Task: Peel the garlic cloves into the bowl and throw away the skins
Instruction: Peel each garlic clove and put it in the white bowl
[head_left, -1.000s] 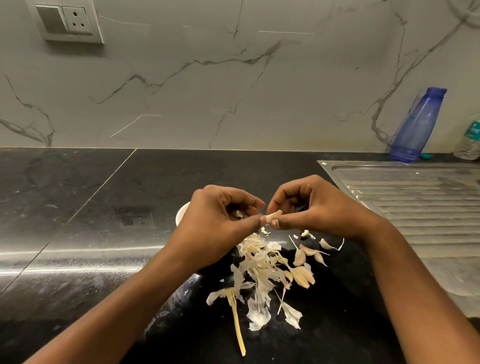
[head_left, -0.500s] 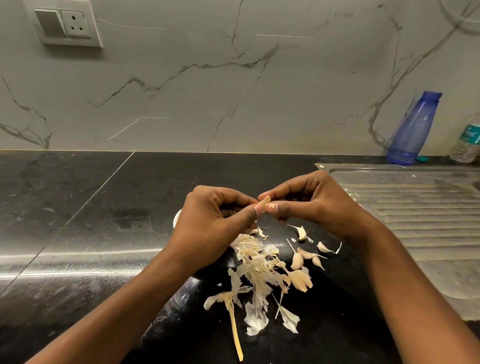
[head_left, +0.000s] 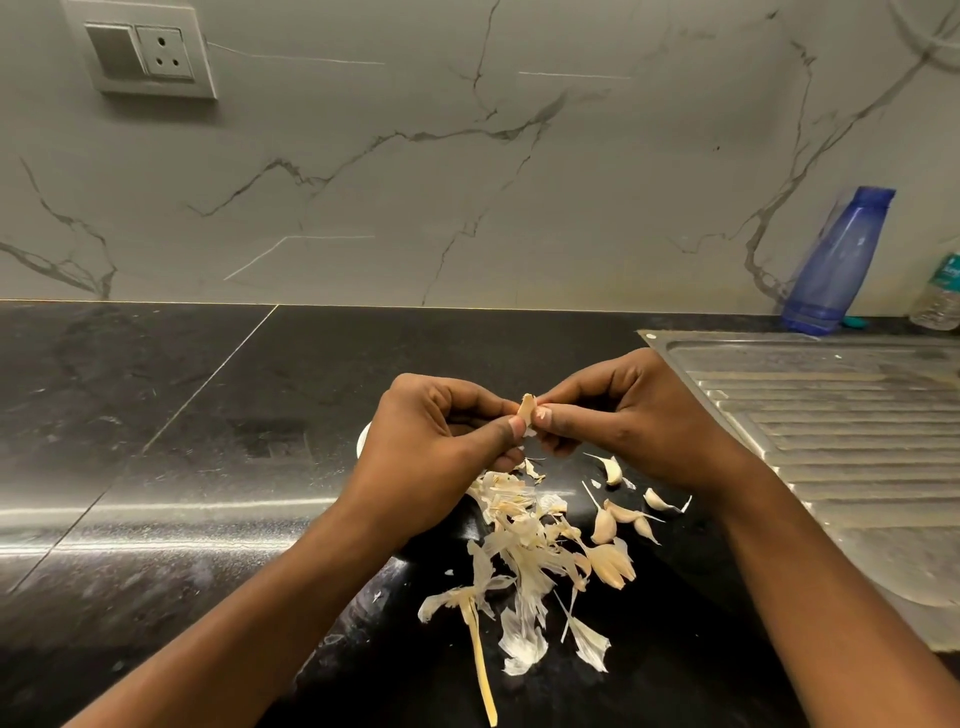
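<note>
Hiding behind left hand (head_left: 441, 452) — bowl (head_left: 362, 439), only white sliver of rim showing, contents unseen. Garlic clove (head_left: 527, 410) mostly covered by fingertips, held above counter (head_left: 208, 415) between both hands. Left hand curled, thumb and forefinger pinching clove; right hand (head_left: 634, 421) pinching its top from opposite side. Skins (head_left: 524, 540) heaped below — loose cloves (head_left: 605, 525) beside them.

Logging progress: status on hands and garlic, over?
Left hand and right hand pinch one garlic clove. Skins piled on counter, loose cloves beside. Bowl mostly hidden behind left hand.
</note>
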